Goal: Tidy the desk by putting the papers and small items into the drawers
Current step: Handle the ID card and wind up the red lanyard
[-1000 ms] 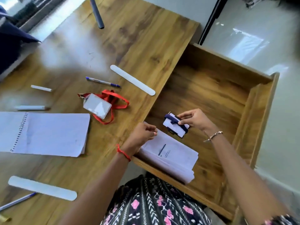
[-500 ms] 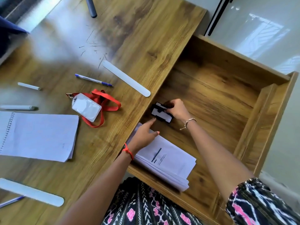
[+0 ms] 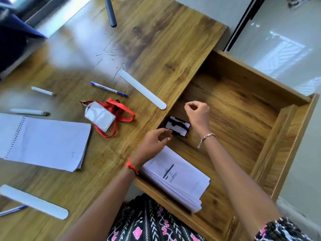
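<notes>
Head view shows the small card holder [image 3: 177,126] lying flat on the floor of the open drawer [image 3: 284,136], tucked by the drawer's left side just beyond the paper stack [image 3: 182,181]. Its long axis runs roughly square to the desk [image 3: 156,40] edge, one short end toward that edge and the other toward mid-drawer, with a dark strap along it. The right hand [image 3: 198,113] hangs just above it, fingers loosely curled and holding nothing. The left hand [image 3: 154,143] hovers at the drawer's edge, fingers relaxed and empty, tips near the holder's near corner. This placing looks done, so the next step is probably a reach back to the desk, perhaps for the badge on its red lanyard [image 3: 99,118] – the nearest loose item.
</notes>
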### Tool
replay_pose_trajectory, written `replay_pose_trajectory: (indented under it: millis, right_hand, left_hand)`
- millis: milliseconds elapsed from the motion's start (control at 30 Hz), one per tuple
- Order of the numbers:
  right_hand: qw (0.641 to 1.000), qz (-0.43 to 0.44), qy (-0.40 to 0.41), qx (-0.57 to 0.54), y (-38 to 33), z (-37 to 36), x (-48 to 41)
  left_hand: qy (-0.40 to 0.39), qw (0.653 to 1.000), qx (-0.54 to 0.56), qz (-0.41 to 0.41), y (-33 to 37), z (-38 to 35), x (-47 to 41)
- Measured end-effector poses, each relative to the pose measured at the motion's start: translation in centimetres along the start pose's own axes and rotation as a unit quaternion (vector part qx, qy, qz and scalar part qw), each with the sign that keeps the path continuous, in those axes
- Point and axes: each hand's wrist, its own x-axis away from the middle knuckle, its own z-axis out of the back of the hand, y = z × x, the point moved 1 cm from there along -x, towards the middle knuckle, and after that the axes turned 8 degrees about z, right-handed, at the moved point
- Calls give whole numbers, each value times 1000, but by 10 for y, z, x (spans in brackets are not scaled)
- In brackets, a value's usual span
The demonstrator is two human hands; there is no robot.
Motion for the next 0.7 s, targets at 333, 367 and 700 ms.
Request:
replay_pose_trajectory:
  millis: [333, 367, 700]
  right_hand:
    - [985, 141, -84, -59, -112, -44, 5]
    - [982, 152, -95, -53, -120, -52, 7]
    - [906, 305, -276, 94, -156, -137, 32]
  left_hand:
    - [201, 974, 107, 2, -6, 95, 36]
    - [231, 965, 120, 14, -11, 103, 38]
    - [356, 915, 135, 135, -46, 139, 46]
